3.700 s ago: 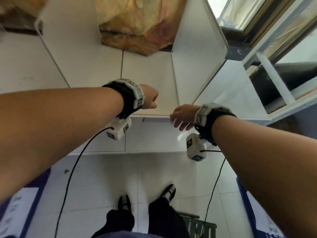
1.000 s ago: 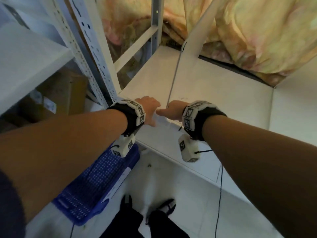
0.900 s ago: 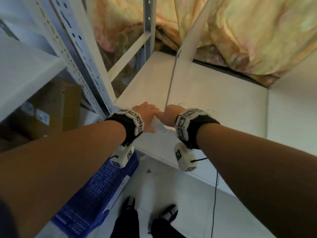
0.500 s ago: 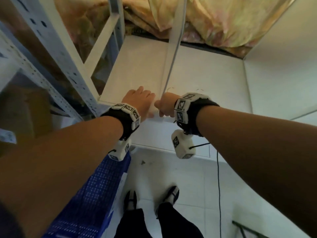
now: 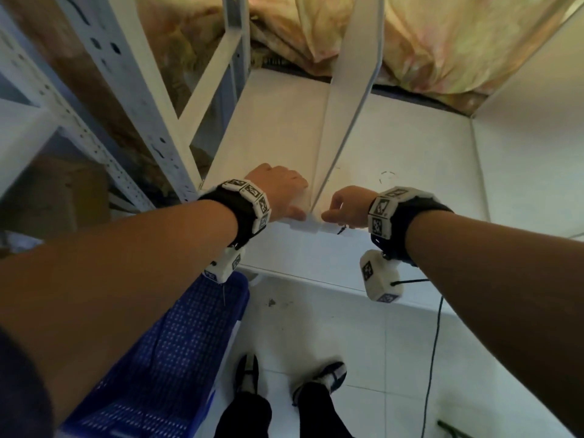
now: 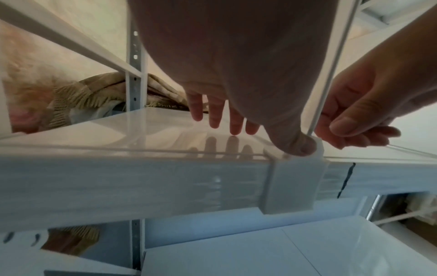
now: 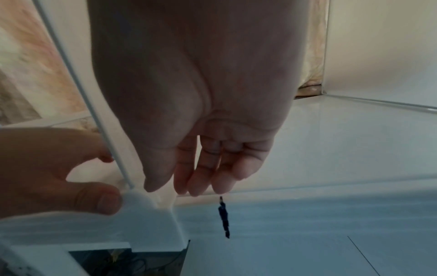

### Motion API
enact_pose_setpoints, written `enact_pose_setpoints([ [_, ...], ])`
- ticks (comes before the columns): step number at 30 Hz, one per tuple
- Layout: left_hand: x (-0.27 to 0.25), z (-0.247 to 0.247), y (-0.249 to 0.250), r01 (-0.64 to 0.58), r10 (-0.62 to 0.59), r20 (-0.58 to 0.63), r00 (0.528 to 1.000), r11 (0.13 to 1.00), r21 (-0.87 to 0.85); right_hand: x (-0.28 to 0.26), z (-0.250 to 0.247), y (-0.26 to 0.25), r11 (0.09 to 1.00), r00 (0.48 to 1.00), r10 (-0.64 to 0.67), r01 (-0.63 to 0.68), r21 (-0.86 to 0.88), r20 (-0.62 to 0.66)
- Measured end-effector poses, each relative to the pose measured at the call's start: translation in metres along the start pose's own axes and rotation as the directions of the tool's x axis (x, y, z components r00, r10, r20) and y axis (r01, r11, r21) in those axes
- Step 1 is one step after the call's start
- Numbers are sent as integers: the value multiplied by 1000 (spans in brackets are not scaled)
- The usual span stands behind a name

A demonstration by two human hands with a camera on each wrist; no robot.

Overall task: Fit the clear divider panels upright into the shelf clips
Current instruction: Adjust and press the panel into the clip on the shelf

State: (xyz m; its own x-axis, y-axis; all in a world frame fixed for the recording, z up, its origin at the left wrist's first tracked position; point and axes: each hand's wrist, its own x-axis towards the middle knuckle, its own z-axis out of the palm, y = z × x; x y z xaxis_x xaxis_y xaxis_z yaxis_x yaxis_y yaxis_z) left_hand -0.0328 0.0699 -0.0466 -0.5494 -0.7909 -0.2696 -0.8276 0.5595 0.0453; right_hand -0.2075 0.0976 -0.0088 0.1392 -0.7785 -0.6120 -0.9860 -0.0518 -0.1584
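A clear divider panel (image 5: 344, 99) stands upright on the white shelf (image 5: 395, 147), its front foot in a white clip (image 5: 311, 224) on the shelf's front lip. My left hand (image 5: 281, 191) lies just left of the panel, fingers straight over the shelf. Its thumb (image 6: 298, 145) presses on top of the clip (image 6: 293, 179). My right hand (image 5: 341, 207) is just right of the panel's foot. Its fingers (image 7: 201, 179) hang loosely and hold nothing, and its thumb tip is close to the panel edge (image 7: 78, 84). A second upright clear panel (image 5: 521, 121) stands further right.
Perforated metal uprights (image 5: 132, 90) and a diagonal brace bound the shelf on the left. Yellowish cloth (image 5: 442, 42) hangs behind it. A blue mesh basket (image 5: 164, 358) sits on the tiled floor below my left arm. My feet (image 5: 249, 374) are under the shelf front.
Both hands have left the divider further right and come to this one by the left upright. In the last half second they parted slightly, and the left thumb settled on the clip.
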Motion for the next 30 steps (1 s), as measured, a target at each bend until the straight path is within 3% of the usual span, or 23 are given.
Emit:
enact_pose_setpoints([
  [13,4,22,-6,3,6,-75,997,993,120,29,11,40,983,989,-142,135,127,50],
  [20,25,11,32,-62,71,-87,994,992,107,30,7,63,997,996,-69,71,32,-57],
  [27,37,4,35,-67,84,-92,992,983,173,21,13,93,998,999,-29,32,56,-43],
  [30,36,7,34,-43,58,-95,994,987,154,21,20,94,986,998,-12,23,163,-67],
])
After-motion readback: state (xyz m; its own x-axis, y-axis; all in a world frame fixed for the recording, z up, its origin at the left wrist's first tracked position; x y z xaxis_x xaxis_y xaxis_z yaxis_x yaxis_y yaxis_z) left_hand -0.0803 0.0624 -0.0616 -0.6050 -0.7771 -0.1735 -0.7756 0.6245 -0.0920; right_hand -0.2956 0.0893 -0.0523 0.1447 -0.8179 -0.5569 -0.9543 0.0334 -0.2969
